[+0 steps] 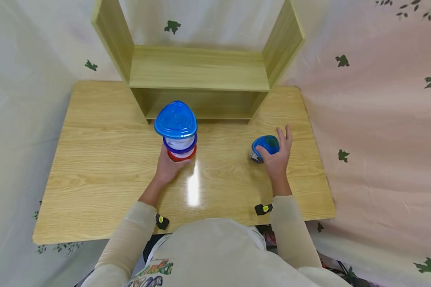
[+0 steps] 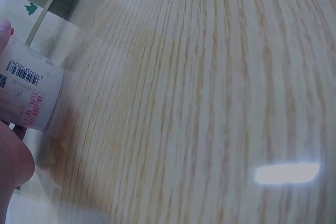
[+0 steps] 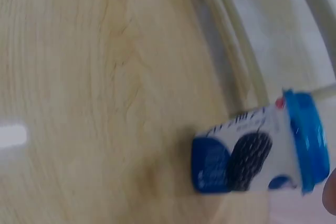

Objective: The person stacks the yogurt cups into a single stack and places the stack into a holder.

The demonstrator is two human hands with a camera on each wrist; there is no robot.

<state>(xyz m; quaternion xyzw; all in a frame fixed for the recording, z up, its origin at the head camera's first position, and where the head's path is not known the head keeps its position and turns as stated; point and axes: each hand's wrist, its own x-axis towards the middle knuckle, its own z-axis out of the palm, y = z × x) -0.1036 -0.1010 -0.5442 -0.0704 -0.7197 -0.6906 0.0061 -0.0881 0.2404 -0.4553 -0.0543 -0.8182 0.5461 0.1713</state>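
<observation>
Left of centre, the left hand [image 1: 167, 167] grips a red-rimmed cup [image 1: 182, 158] under a purple-rimmed cup [image 1: 180, 150] and a blue-lidded cup [image 1: 176, 119]; at right, the right hand [image 1: 279, 159], fingers spread wide, meets a berry-printed cup [image 1: 262, 142]. Keeping the stack level should prevent toppling.

Pale curtains [image 1: 373, 119] (green leaf prints [image 1: 343, 61]) around a wooden shelf [image 1: 201, 67] and glossy table [image 1: 93, 159].

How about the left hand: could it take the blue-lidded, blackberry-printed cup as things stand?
Probably not: the left hand grips a stack of blue-, purple- and red-rimmed containers, and the right hand is at the cup.
</observation>
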